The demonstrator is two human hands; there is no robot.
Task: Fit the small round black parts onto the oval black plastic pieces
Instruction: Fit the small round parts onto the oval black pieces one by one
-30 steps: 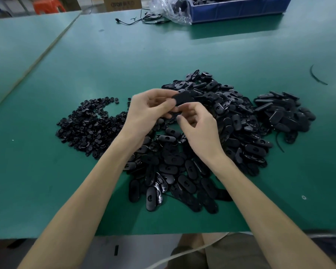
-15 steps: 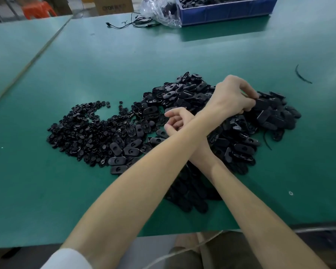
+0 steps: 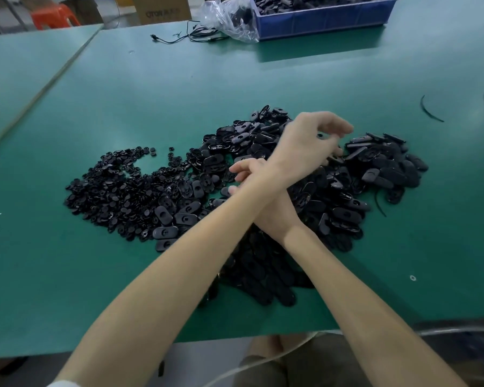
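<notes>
A heap of small round black parts (image 3: 109, 185) lies on the green table (image 3: 179, 93) at the left. Oval black plastic pieces (image 3: 336, 208) fill the middle, and a separate cluster of oval pieces (image 3: 386, 163) lies at the right. My arms are crossed. My left hand (image 3: 310, 141) hovers over the gap between the middle heap and the right cluster, fingers loosely spread, holding nothing visible. My right hand (image 3: 249, 174) lies under the left forearm, its fingertips pointing left over the oval pieces; most of it is hidden.
A blue bin (image 3: 319, 23) of black parts stands at the far edge beside a clear plastic bag (image 3: 229, 20) and a black cable (image 3: 187, 36). A thin black strip (image 3: 430, 110) lies at the far right. A cardboard box (image 3: 162, 9) and an orange stool (image 3: 53, 18) stand beyond the table.
Both hands were together on one oval piece; my left hand carried it right across my right arm to the right cluster and has now loosened its fingers. My right hand stayed near the middle.
</notes>
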